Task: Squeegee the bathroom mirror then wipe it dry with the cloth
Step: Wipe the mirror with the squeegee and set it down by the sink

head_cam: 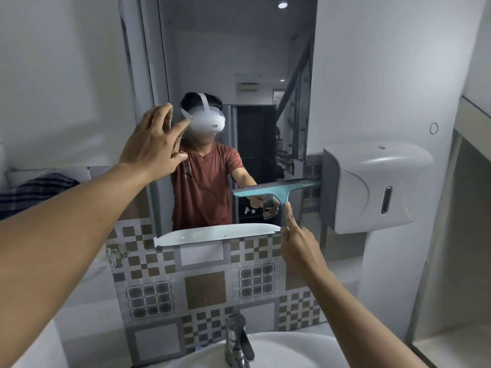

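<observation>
The tall bathroom mirror (239,49) hangs on the wall in front of me and reflects a person in a red shirt. My right hand (297,243) grips the handle of a teal squeegee (273,191), index finger stretched up along the handle. Its blade lies flat against the mirror's lower right part, tilted slightly. My left hand (154,144) is raised with fingers spread at the mirror's left edge, holding nothing. A dark striped cloth (34,192) lies on the ledge at the far left.
A white wall dispenser (372,187) juts out right beside the squeegee's right end. Below the mirror is a patterned tile backsplash (204,285), then a chrome tap (236,338) over a white basin (279,351).
</observation>
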The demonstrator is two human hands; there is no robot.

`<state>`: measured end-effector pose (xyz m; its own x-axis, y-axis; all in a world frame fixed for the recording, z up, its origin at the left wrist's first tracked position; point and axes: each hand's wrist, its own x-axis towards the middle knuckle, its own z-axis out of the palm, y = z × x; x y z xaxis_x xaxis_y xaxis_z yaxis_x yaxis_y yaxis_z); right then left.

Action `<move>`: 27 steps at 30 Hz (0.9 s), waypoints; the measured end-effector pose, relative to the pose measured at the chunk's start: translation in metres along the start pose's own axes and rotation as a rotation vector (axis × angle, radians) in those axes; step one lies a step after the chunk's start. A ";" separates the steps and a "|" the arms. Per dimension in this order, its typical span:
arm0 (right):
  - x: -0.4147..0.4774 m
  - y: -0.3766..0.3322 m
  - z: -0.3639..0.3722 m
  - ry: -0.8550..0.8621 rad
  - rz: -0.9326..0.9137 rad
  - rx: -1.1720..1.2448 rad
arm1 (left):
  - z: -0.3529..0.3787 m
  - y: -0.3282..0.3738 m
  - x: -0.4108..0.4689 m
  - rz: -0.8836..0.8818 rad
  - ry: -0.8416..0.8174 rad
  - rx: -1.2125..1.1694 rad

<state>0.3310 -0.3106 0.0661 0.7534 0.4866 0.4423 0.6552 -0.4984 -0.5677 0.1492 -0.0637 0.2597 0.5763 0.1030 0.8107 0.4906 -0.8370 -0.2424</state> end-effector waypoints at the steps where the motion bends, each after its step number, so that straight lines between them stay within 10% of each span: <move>1: -0.002 -0.001 0.003 -0.004 0.009 0.021 | 0.000 0.000 0.000 0.002 -0.001 0.004; 27: -0.031 -0.045 0.067 -0.048 0.108 0.347 | 0.002 -0.017 0.004 0.025 0.019 0.030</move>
<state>0.2742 -0.2557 0.0313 0.8083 0.4820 0.3382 0.5076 -0.2795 -0.8150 0.1443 -0.0482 0.2660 0.5763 0.0718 0.8141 0.4956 -0.8228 -0.2783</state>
